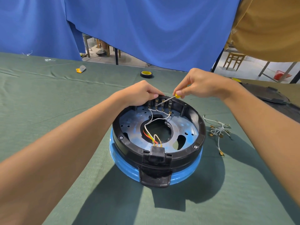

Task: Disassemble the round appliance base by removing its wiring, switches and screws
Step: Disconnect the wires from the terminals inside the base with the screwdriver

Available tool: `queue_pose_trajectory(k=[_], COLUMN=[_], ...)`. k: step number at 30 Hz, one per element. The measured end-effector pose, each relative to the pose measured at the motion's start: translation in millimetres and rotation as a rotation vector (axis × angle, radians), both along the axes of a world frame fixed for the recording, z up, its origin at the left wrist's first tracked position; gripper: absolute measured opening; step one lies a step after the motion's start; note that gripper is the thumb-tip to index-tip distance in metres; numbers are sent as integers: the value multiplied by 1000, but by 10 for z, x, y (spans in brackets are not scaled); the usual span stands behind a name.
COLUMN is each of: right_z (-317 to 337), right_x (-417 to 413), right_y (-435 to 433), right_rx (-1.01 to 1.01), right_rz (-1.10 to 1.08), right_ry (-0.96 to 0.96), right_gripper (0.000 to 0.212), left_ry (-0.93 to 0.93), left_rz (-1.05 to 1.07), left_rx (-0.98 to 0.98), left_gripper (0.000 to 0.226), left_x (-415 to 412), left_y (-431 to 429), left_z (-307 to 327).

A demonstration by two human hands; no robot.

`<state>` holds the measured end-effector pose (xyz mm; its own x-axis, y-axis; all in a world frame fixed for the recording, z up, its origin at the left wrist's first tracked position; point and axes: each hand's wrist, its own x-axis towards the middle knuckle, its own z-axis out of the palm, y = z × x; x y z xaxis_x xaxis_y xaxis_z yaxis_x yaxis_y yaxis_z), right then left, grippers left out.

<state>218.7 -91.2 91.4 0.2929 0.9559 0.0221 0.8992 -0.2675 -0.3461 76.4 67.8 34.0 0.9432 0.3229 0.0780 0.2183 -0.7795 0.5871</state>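
Fingers of the right hand [201, 85] pinch a small yellow-handled screwdriver [167, 99], its tip at the row of switches [159, 103] on the far rim of the round base [158, 153]. The left hand [139, 93] curls over that rim beside them, gripping it. White wires [151, 113] still join the switches. The base sits on the green cloth [65, 111], loose wires [218, 130] just to its right and a tape roll [146, 74] beyond.

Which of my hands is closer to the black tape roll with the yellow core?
Left. The left hand holds the black round base, just short of the black tape roll; the right hand, pinching a yellow-handled screwdriver, is farther right.
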Motion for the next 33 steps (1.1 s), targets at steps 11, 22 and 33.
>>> queue_pose_trajectory(k=[11,22,33], right_z=[-100,-314,-102], right_x=[-42,-325,-380], right_y=[-130,-289,-186], right_rx=[55,220,68], right_rz=[-53,-20,9], right_ry=[37,-198,-165], right_gripper=[12,18,17], left_ry=[-6,-8,-7], left_rz=[9,-19,-22], left_rx=[7,39,76], left_gripper=[32,32,32], left_x=[1,-22,-19], left_y=[1,-5,-10], left_z=[-14,-25,-29])
